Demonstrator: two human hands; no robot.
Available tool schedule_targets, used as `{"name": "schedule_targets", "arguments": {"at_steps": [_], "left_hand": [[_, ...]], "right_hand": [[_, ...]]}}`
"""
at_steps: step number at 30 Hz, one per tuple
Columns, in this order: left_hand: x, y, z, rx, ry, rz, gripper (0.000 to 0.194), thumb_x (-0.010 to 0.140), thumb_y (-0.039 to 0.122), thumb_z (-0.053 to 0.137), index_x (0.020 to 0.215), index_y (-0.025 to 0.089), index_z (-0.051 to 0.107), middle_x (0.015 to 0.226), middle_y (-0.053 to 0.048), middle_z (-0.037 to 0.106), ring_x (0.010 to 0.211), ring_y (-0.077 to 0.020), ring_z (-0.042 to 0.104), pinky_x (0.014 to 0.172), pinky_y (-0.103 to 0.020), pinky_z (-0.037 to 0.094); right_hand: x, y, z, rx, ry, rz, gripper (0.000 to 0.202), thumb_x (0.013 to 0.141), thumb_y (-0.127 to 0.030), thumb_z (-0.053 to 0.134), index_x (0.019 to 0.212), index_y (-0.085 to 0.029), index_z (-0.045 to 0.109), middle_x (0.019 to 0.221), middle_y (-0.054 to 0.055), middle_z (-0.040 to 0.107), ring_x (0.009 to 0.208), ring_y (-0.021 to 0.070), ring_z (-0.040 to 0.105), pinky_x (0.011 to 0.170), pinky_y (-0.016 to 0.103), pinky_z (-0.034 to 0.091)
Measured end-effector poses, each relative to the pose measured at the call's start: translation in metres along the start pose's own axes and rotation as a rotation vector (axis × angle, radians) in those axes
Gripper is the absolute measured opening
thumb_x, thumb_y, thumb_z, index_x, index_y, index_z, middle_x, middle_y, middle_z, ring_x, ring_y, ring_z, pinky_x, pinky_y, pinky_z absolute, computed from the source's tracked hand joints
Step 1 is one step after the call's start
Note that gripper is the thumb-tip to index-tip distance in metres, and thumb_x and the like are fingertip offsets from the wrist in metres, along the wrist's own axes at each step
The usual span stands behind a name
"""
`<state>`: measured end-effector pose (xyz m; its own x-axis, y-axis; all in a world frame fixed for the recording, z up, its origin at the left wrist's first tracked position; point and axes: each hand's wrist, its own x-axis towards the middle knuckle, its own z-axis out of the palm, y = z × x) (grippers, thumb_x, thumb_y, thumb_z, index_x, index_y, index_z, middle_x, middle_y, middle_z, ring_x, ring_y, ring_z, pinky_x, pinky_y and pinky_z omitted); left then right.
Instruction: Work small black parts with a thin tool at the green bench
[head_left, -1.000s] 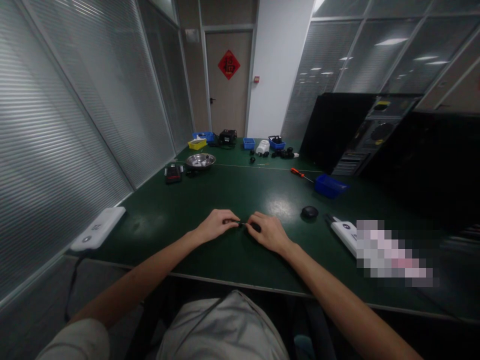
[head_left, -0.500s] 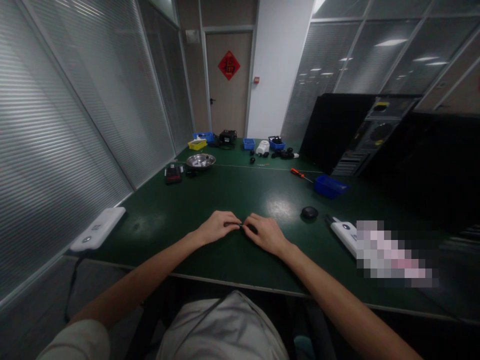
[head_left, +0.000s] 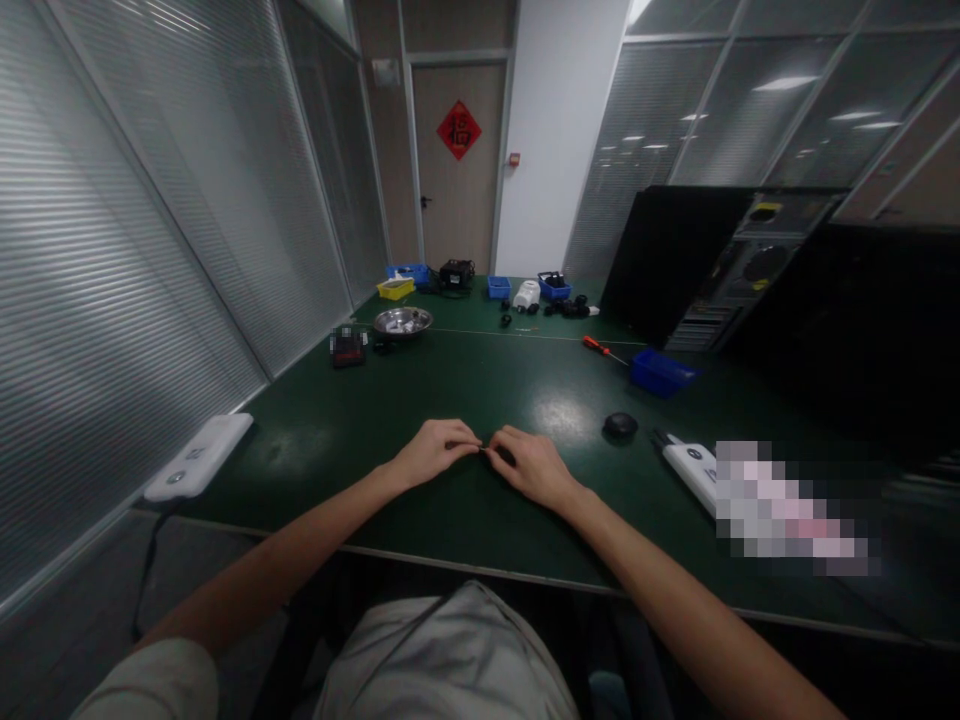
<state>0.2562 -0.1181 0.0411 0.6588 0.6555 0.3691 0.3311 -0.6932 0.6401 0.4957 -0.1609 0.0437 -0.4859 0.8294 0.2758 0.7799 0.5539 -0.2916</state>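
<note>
Over the green tabletop (head_left: 450, 520), near its front edge, my left hand (head_left: 436, 453) and my right hand (head_left: 531, 465) almost meet at the fingertips. Each is closed in a pinch between thumb and fingers. A tiny thin piece (head_left: 484, 448) shows in the gap between the two pinches; it is too small to make out, and the fingers cover most of it. To the right of my right hand lies a round black object (head_left: 620, 426), apart from it.
A blue bin (head_left: 661, 372) and an orange-handled screwdriver (head_left: 597, 346) lie to the right. White devices (head_left: 201, 458) flank both sides. Farther back stand a metal bowl (head_left: 403, 322), a yellow tray (head_left: 395, 289) and small blue trays (head_left: 498, 288). A large computer case (head_left: 720, 265) stands at right.
The dark bit seen at my left fingertips no longer shows there, and the fingers look pressed closer together. Both hands stay almost in place.
</note>
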Motion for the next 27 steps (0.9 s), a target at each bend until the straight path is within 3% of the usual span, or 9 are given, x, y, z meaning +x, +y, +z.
{"name": "schedule_targets", "arguments": {"at_steps": [7, 13, 19, 24, 27], "left_hand": [[-0.001, 0.001, -0.001, 0.003, -0.015, -0.014, 0.023, 0.101, 0.032, 0.060, 0.104, 0.020, 0.079, 0.105, -0.006, 0.071, 0.092, -0.0171, 0.066, 0.085, -0.029, 0.052], [0.003, -0.008, -0.002, 0.133, 0.087, -0.013, 0.025, 0.103, 0.032, 0.056, 0.109, 0.020, 0.077, 0.107, -0.007, 0.068, 0.097, -0.0185, 0.064, 0.087, -0.031, 0.051], [0.005, -0.020, -0.007, 0.346, -0.063, 0.049, 0.028, 0.104, 0.026, 0.052, 0.119, 0.020, 0.075, 0.111, -0.008, 0.066, 0.104, -0.0204, 0.061, 0.090, -0.034, 0.052], [-0.003, -0.007, -0.008, 0.317, -0.007, 0.029, 0.034, 0.106, 0.024, 0.045, 0.130, 0.022, 0.068, 0.121, -0.009, 0.065, 0.111, -0.0201, 0.059, 0.097, -0.036, 0.052], [-0.005, 0.002, -0.008, 0.253, -0.031, 0.073, 0.031, 0.103, 0.027, 0.053, 0.131, 0.024, 0.067, 0.124, -0.008, 0.065, 0.116, -0.0209, 0.058, 0.102, -0.038, 0.050]], "right_hand": [[0.000, -0.002, -0.001, -0.006, -0.013, -0.006, 0.022, 0.107, -0.037, 0.049, 0.106, -0.024, 0.066, 0.101, 0.003, 0.067, 0.080, 0.0160, 0.064, 0.069, 0.027, 0.039], [0.000, -0.002, -0.001, -0.037, -0.016, -0.007, 0.022, 0.107, -0.038, 0.049, 0.105, -0.024, 0.066, 0.100, 0.003, 0.067, 0.077, 0.0157, 0.063, 0.067, 0.027, 0.037], [0.000, 0.000, 0.000, -0.016, -0.011, -0.011, 0.021, 0.107, -0.037, 0.050, 0.104, -0.024, 0.066, 0.100, 0.002, 0.067, 0.079, 0.0153, 0.063, 0.068, 0.026, 0.037], [0.000, 0.001, 0.001, -0.022, -0.010, -0.002, 0.022, 0.107, -0.038, 0.050, 0.103, -0.024, 0.066, 0.100, 0.002, 0.067, 0.078, 0.0153, 0.063, 0.067, 0.027, 0.038], [0.000, 0.002, 0.002, -0.010, -0.005, -0.004, 0.021, 0.106, -0.038, 0.051, 0.104, -0.024, 0.066, 0.100, 0.002, 0.067, 0.079, 0.0154, 0.063, 0.068, 0.027, 0.038]]}}
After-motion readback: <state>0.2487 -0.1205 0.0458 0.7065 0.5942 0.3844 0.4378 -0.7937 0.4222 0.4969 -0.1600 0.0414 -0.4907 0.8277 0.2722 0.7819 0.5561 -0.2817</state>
